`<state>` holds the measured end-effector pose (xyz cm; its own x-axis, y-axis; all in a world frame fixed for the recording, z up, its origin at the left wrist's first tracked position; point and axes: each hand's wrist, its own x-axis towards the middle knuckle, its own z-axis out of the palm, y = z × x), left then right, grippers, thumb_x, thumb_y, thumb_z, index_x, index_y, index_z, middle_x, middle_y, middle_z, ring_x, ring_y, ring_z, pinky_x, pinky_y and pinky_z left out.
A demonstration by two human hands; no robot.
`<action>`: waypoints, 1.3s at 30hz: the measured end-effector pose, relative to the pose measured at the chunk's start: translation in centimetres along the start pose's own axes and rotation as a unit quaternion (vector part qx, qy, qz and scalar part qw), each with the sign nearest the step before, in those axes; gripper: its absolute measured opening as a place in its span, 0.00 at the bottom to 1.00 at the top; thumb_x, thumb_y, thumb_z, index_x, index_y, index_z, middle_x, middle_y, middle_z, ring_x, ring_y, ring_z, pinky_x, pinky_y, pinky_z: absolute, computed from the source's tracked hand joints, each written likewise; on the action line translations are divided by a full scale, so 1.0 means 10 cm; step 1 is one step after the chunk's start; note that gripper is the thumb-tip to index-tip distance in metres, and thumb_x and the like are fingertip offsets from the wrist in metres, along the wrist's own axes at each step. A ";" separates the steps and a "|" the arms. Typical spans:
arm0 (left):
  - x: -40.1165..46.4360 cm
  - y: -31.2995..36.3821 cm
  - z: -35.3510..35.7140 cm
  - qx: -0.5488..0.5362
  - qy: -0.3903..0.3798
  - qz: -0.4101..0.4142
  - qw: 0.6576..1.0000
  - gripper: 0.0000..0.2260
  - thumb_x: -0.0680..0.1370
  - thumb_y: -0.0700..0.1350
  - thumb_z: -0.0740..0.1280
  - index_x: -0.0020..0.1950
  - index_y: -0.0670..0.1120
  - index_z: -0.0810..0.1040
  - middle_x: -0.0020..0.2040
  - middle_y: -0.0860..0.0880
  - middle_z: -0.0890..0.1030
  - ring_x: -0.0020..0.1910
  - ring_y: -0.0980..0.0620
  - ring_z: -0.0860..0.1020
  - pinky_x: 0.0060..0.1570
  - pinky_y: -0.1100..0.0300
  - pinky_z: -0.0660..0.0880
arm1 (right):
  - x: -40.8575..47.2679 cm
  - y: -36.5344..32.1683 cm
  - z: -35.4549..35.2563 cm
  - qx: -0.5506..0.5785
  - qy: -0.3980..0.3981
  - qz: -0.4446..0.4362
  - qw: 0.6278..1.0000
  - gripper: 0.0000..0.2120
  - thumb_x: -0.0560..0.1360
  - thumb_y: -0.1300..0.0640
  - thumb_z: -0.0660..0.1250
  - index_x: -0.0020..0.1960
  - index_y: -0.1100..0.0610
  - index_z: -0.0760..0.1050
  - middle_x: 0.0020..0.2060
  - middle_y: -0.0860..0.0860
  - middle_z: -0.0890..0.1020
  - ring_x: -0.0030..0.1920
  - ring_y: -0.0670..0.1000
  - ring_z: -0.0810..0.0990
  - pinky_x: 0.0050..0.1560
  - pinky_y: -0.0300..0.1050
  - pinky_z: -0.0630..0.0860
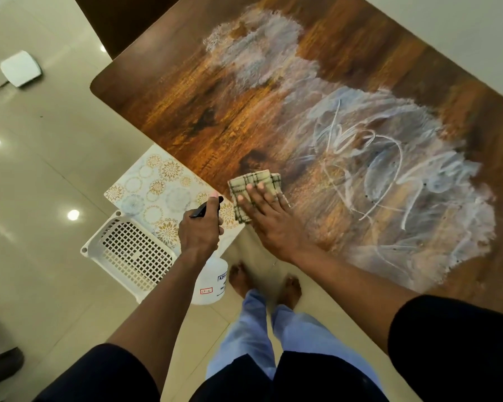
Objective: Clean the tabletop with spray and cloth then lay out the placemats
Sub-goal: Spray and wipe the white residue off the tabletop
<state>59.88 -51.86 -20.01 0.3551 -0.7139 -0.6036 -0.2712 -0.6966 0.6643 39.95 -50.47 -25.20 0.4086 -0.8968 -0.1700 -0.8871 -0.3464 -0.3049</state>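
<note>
Pressing flat with straight fingers, the right hand (266,216) pins the checked cloth (251,195) to the near edge of the wooden tabletop (215,111), just beside the white smears (389,175). The left hand (199,230) grips the spray bottle (211,278) off the table's edge, above the patterned placemats (154,187) and white basket (128,253).

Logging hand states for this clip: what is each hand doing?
Left hand: grips the spray bottle.
Right hand: open, fingers flat, pressing the cloth.
</note>
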 end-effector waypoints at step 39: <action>-1.19 -0.24 1.09 -0.032 0.016 0.014 0.999 0.31 0.80 0.71 0.62 0.37 0.45 0.85 0.34 0.46 0.86 0.31 0.44 0.79 0.44 0.42 0.81 | -0.97 0.43 0.10 0.036 0.026 0.062 0.997 0.30 0.86 0.50 0.54 0.86 0.47 0.48 0.85 0.51 0.47 0.85 0.56 0.42 0.82 0.62 0.47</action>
<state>46.56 -42.50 -19.20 0.3771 -0.7302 -0.5698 -0.2243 -0.6688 0.7088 32.44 -43.00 -25.78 0.2843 -0.9449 -0.1622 -0.9112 -0.2137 -0.3523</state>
